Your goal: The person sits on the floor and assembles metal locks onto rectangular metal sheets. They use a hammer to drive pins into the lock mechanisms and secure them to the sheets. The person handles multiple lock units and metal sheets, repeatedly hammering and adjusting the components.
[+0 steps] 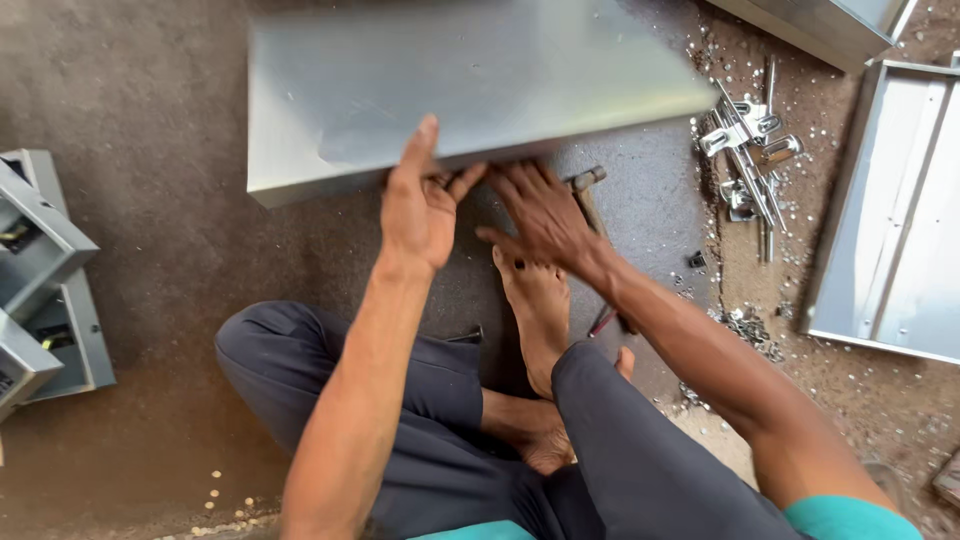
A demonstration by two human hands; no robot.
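Panel: a folded sheet-metal panel [450,80] of dull grey lies flat on the floor [140,150] in front of the seated person, its near edge turned down as a lip.
Left hand: the left hand [418,205] grasps that near lip, thumb up on the top face, the other fingers curled under the edge.
Right hand: the right hand [545,215] sits just beside the left one at the same lip, fingers spread and reaching under the edge; whether they grip the metal or only press on it cannot be told.
Foot: a bare foot [535,310] points toward the panel, toes just below the right hand.
Legs: dark grey trousers [440,430], legs crossed on the floor.
Hammer: a hammer [590,195] lies on the floor under the right wrist, its head near the panel's lip, its handle running back beside the foot.
Hardware: a heap of bright hinges and brackets [750,150] lies to the right of the panel, apart from it, with small metal scraps [750,325] strewn about.
Tray: a shallow metal tray [890,210] lies at the right edge, well apart from the hands.
Boxes: grey metal boxes [45,270] stand at the left edge.
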